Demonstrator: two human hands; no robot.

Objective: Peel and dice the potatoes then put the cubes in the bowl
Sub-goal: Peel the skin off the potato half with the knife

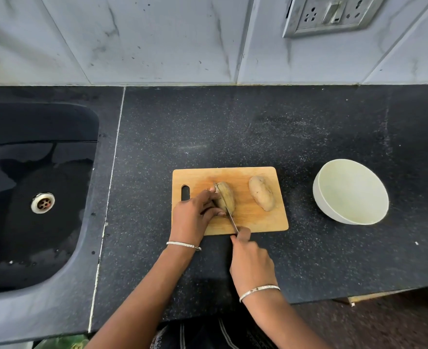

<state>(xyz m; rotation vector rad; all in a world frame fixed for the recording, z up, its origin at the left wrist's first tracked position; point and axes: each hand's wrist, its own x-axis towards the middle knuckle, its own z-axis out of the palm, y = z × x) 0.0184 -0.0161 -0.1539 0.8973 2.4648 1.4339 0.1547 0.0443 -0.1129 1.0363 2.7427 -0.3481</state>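
Left hand (195, 212) grips the potato (225, 199) from its left; right hand (250, 260) holds the knife (230, 215), blade along the potato's long axis.

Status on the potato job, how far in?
Done: nothing finished; the white bowl holds no cubes. Peeling unclear. In hand: left hand steadies one potato on the cutting board while the right hand runs a knife through it. Left: dicing it, the second potato, filling the bowl.

Wooden board (255, 217), speckled stone counter (258, 129), matt bowl (346, 195).
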